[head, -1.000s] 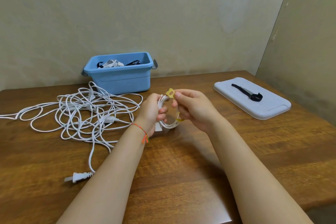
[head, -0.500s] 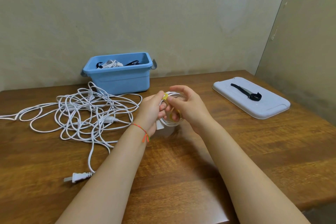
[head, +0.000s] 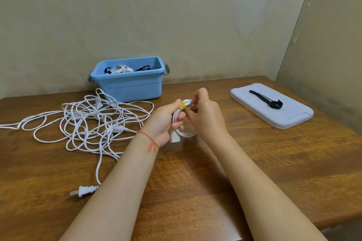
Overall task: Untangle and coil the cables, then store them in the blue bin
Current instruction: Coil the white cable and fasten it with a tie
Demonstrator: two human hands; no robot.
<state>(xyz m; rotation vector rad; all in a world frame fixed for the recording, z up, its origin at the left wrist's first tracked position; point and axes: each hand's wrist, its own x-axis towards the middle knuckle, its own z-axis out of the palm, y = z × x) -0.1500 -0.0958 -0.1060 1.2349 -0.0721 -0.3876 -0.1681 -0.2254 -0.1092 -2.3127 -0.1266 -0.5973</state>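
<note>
Two hands are seen, the left hand [head: 163, 121] and the right hand [head: 205, 118], and one coiled white cable [head: 181, 123] bound by one yellow tie [head: 183, 106] is held between them. One tangled white cable [head: 88, 123] with one plug [head: 83, 191] is counted towards the table's [head: 274, 172] left edge. One blue bin [head: 129, 84] is counted at the back edge, and one lid [head: 272, 107] carrying one black strap [head: 266, 100] near the right edge.

Table [head: 254, 172]: wood-grain, brown, semi-gloss, smooth. Blue bin [head: 130, 87]: plastic, smooth, slight sheen; metal-looking grey clips at ends. Lid [head: 290, 115]: pale plastic, smooth, matt-ish. Black strap [head: 263, 99] on lid: cloth-like, matt. Tangled cable [head: 88, 121] & coiled cable [head: 183, 133]: white plastic sheath, smooth. Yellow tie [head: 183, 106]: matt, material unclear. Wall [head: 176, 15]: matt, rough plaster.
</note>
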